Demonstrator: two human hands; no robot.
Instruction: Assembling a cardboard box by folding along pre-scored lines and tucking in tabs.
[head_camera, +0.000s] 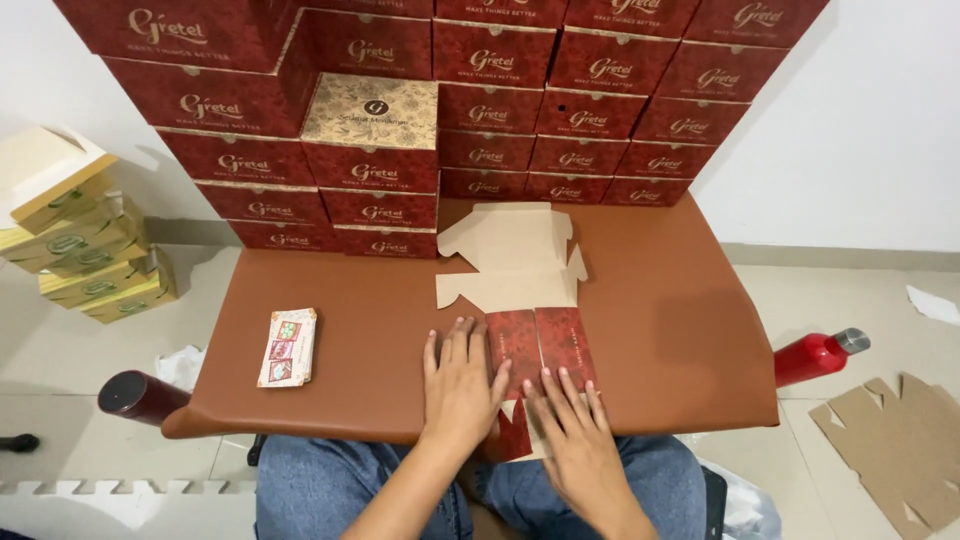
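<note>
From the head camera I look down on a brown table with my knees in blue jeans below its near edge. A flat cardboard box blank lies in the middle of it, plain brown side up over most of its length, with its near panels folded over so their dark red printed side shows. My left hand lies flat on the table with fingers spread and straight, its fingertips pressing the left edge of the red panels; it grips nothing. My right hand is likewise laid out flat, palm down, resting on the lower red flap where the blank hangs over the table's near edge, fingers extended and not closed round anything. The two hands sit just beside each other, the blank's red part between and under them. Left of my hands, well apart, a small printed card packet lies flat on the table. Across the far side stands a wall of stacked dark red boxes, one of them turned to show a beige patterned lid. Off the table to the left is a tilted pile of cream and yellow boxes and a dark maroon bottle; to the right lie a red bottle and a loose cardboard sheet on the floor.
</note>
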